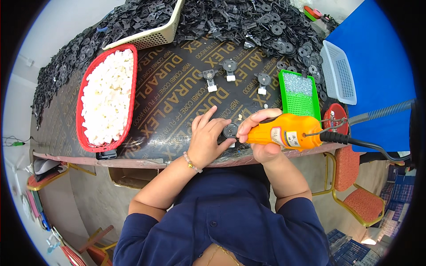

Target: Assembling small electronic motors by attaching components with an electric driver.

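My right hand [262, 148] is wrapped round an orange electric screwdriver [284, 132], which lies nearly level with its front end toward the left. Against the table, my left hand [206, 138] pinches a black round plastic part [230, 130] between thumb and forefinger, its other fingers stretched out. The screwdriver's tip is hidden behind my right fingers, close to that part. A bit of white shows under the part. Farther off lie three similar black assemblies with white ends: one at the left [209, 80], one in the middle [229, 69] and one at the right [262, 83].
A red basket [134, 84] of white pieces stands left. Black parts [213, 22] are heaped at the back around a cream basket [151, 39]. At right are a green tray [298, 104] of small screws, a red bowl [330, 128], a pale basket [339, 71] and the screwdriver's cable [377, 145].
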Demonstrator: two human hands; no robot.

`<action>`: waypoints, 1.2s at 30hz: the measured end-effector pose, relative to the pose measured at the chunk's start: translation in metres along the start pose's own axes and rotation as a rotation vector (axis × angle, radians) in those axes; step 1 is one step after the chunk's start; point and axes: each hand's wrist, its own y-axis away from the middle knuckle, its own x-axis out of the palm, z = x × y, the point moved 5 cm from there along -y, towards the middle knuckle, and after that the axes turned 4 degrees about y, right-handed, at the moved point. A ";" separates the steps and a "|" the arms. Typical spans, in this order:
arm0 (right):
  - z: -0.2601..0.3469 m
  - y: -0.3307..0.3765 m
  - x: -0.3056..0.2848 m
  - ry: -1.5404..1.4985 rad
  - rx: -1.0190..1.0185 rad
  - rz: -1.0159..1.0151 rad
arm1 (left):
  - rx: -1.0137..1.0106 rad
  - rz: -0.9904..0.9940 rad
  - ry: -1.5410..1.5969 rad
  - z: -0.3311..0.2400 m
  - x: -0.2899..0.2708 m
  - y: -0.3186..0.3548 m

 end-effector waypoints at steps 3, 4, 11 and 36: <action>-0.003 0.001 0.001 -0.037 0.046 -0.014 | 0.004 0.002 0.001 0.001 0.001 0.000; -0.003 0.001 0.002 -0.038 0.047 -0.013 | 0.008 0.004 -0.001 0.001 0.001 0.000; -0.014 0.002 0.010 -0.219 0.207 0.137 | 0.009 -0.002 0.007 0.002 0.002 -0.001; 0.065 -0.005 -0.189 0.465 -0.218 -0.526 | -0.272 0.090 0.056 0.035 -0.133 0.032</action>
